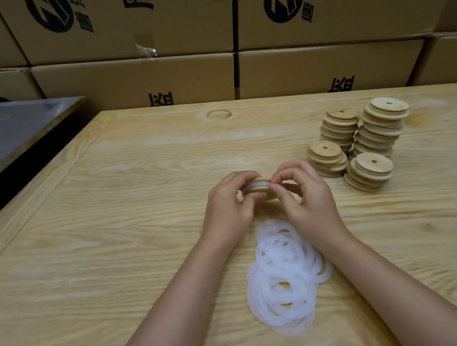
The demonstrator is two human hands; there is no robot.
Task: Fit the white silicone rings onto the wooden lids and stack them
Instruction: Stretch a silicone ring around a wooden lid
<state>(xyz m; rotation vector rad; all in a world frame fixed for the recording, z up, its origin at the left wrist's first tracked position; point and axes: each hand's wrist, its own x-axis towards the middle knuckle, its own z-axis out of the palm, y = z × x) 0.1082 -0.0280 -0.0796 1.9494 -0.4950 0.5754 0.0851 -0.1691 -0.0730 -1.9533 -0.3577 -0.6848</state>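
A round wooden lid (white silicone ring partly on) is pinched between left hand and right hand at mid-desk.

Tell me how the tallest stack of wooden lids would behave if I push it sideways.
The tallest stack would probably topple or shear apart: its lids sit visibly offset, not aligned. Nothing visible binds them, so they likely slide. Fallen round lids may roll across the table.

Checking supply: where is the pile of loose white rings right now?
Head view: the pile of white rings lies on the wooden table, low centre, just nearer the person than the left hand and right hand, left of the lid stacks.
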